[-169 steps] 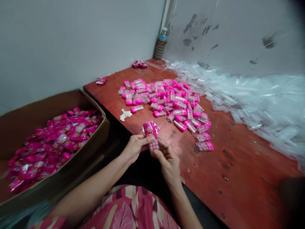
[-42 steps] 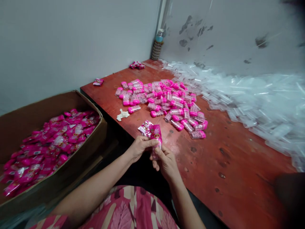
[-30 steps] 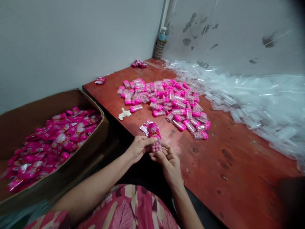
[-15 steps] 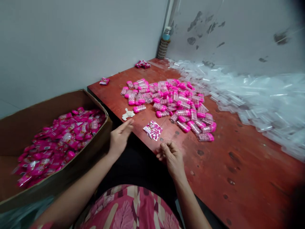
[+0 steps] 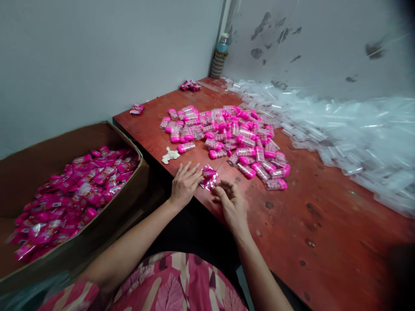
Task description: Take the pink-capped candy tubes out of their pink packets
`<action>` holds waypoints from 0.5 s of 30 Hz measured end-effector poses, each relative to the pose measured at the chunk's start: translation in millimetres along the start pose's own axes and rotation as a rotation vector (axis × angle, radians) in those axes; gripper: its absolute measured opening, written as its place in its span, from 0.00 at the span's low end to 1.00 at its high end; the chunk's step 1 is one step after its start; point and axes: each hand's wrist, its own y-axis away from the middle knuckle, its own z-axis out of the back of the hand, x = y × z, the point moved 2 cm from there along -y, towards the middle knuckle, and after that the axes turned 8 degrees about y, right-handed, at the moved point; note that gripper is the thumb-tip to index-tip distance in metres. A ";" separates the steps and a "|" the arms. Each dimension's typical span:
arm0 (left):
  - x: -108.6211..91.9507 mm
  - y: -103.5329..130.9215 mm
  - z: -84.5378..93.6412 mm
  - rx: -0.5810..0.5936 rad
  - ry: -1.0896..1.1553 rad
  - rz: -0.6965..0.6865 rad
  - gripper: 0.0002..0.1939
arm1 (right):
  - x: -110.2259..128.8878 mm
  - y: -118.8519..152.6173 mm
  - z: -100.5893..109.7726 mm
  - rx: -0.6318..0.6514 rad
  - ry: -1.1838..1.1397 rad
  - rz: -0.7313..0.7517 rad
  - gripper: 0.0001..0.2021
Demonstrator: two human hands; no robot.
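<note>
A small stack of flat pink printed wrappers (image 5: 209, 176) lies on the red-brown table (image 5: 311, 216) near its front edge. My left hand (image 5: 184, 183) rests on the table with its fingertips touching the left side of the wrappers. My right hand (image 5: 231, 202) hovers just right of them, fingers curled, holding nothing that I can see. Behind the wrappers lies a heap of several clear candy tubes with pink caps (image 5: 233, 138), filled with pink balls.
A cardboard box (image 5: 129, 190) at my left holds several wrapped pink packs (image 5: 74, 194). A large pile of empty clear plastic tubes (image 5: 350, 129) covers the table's right and back. A white scrap (image 5: 170, 155), stray pink packs (image 5: 137, 109) and a bottle (image 5: 219, 56) lie farther off.
A second ago both hands held a candy tube in a wrapper. That pack is gone from my hands; the left hand swung toward the box and came back to the wrapper stack.
</note>
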 end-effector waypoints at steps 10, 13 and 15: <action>-22.7 13.3 -0.3 0.057 0.423 0.384 0.17 | 9.9 -20.1 -8.7 0.047 -0.177 -0.009 0.17; -16.7 12.4 5.4 0.110 0.616 0.572 0.15 | 7.7 -25.4 -8.8 0.098 -0.089 -0.007 0.18; -11.7 12.7 11.6 0.035 0.662 0.639 0.14 | 4.7 -33.4 -5.4 0.048 0.031 0.017 0.17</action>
